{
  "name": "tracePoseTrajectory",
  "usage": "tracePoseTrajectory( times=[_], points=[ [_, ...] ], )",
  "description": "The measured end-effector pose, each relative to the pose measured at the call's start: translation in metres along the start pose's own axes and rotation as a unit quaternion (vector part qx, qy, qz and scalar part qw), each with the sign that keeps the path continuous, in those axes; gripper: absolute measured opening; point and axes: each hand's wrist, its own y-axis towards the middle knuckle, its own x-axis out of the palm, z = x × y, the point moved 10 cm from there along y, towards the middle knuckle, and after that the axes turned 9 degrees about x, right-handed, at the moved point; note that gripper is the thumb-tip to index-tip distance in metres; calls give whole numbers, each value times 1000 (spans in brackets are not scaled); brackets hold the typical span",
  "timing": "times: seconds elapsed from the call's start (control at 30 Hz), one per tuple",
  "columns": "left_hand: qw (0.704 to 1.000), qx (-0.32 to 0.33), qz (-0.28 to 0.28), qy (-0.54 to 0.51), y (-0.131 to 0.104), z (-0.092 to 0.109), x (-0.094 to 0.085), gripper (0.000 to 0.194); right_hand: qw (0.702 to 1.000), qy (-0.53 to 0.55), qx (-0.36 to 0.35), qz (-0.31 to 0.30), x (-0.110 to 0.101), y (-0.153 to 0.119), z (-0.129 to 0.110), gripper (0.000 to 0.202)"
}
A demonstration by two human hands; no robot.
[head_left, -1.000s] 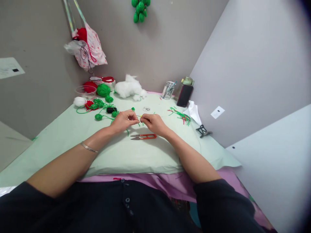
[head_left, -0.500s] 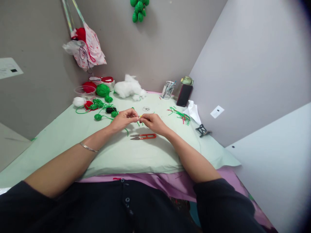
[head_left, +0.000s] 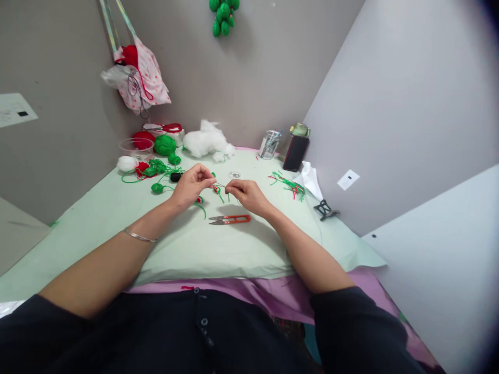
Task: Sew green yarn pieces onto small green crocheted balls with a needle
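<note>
My left hand (head_left: 194, 186) is closed in a pinch, thumb against fingertips, on one end of a thin dark strand (head_left: 220, 185). The strand spans the short gap to my right hand (head_left: 248, 195), whose thumb and finger pinch its other end; a speck of yellow shows there. Whether it is thread or a needle I cannot tell. Small green-and-red yarn pieces (head_left: 217, 191) lie just below the gap, partly behind my hands. Nearer to me lies a pair of orange-handled thread snips (head_left: 230, 219), blades pointing left.
Green yarn balls (head_left: 165, 145), a clear tub (head_left: 136, 148) and white stuffing (head_left: 206, 141) stand at the back. On the right are yarn scraps (head_left: 290, 185), a pen cup (head_left: 270, 144), a phone (head_left: 296, 153) and a black stand (head_left: 326, 210). A dotted bag (head_left: 146, 78) hangs on the wall.
My left hand has drawn back left and slightly up from my right hand, opening a gap spanned by the thin strand. My right hand has barely moved.
</note>
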Motion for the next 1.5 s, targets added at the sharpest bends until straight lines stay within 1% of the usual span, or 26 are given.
tracePoseTrajectory(
  times=[0.03,0.1,0.17,0.23,0.33,0.47,0.57,0.63,0.73,0.8,0.93,1.03,1.13,1.23,1.37,1.5],
  points=[
    [1000,12,-9,26,0,3,0,24,1000,2,0,3,-1,0,0,25],
    [995,26,-46,81,-1,5,5,19,1000,6,2,12,-3,1,1,24],
    [989,15,-90,120,-4,1,12,20,1000,9,6,21,-6,2,4,24],
    [984,-9,-119,135,-7,-7,16,21,1000,11,10,27,-7,3,6,24],
    [984,-41,-135,111,-10,-16,19,25,999,20,18,47,-12,4,9,25],
    [984,-88,-137,77,-11,-22,20,30,995,35,37,86,-21,4,14,24],
    [978,-135,-143,70,-14,-24,20,30,995,26,41,82,-21,5,15,24],
    [978,-142,-148,22,-16,-20,25,28,996,14,39,74,-18,5,16,24],
    [979,-133,-137,-69,-15,-14,28,26,997,3,40,70,-15,6,18,25],
    [979,-134,-126,-91,-15,-15,27,26,996,4,42,73,-15,6,20,25],
    [981,-141,-104,-81,-13,-21,23,26,997,10,39,69,-14,5,18,25],
    [986,-137,-69,-67,-10,-24,16,25,999,10,20,33,-7,2,10,26],
    [991,-120,-36,-55,-9,-21,10,24,1000,6,-5,-9,4,-1,-1,28],
    [993,-100,-21,-65,-8,-15,9,24,999,2,-16,-28,9,-4,-7,31],
    [993,-93,-27,-70,-8,-14,10,25,1000,12,-10,-17,6,-3,-5,29],
    [994,-93,-45,-47,-9,-19,12,29,999,39,6,22,-5,-1,2,27]
  ],
)
